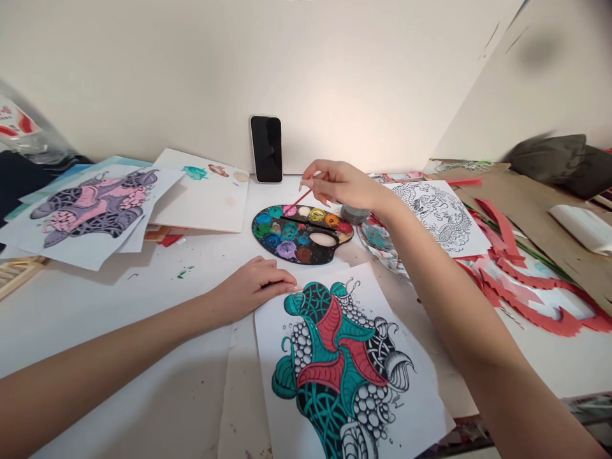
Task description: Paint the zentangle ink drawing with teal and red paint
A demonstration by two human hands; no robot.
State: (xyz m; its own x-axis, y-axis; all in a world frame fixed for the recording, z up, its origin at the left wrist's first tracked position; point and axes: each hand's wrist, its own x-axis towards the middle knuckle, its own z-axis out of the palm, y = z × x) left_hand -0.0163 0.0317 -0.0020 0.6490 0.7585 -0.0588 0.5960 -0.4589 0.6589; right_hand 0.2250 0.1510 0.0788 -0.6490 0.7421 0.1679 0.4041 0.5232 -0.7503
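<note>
My right hand (342, 183) reaches over the paint palette (299, 222) with its fingers pinched round a thin red paintbrush (302, 196). The brush slants down to the left, and its tip is at the pink paint (289, 210) near the palette's far edge. My left hand (253, 287) lies flat with fingers stretched out, touching the top left corner of a patterned colouring page (344, 357). Teal and red fill the left and middle of that page's swirling design. Its right side and lower part show black and white.
A phone (266, 150) leans upright against the wall. Left lie a pink and purple painted page (100, 204) and a paint-smeared board (205, 197). A small container (354, 214), partly hidden, sits beyond my right wrist. A dragon drawing (437, 213) and red paper strips (549, 319) lie right.
</note>
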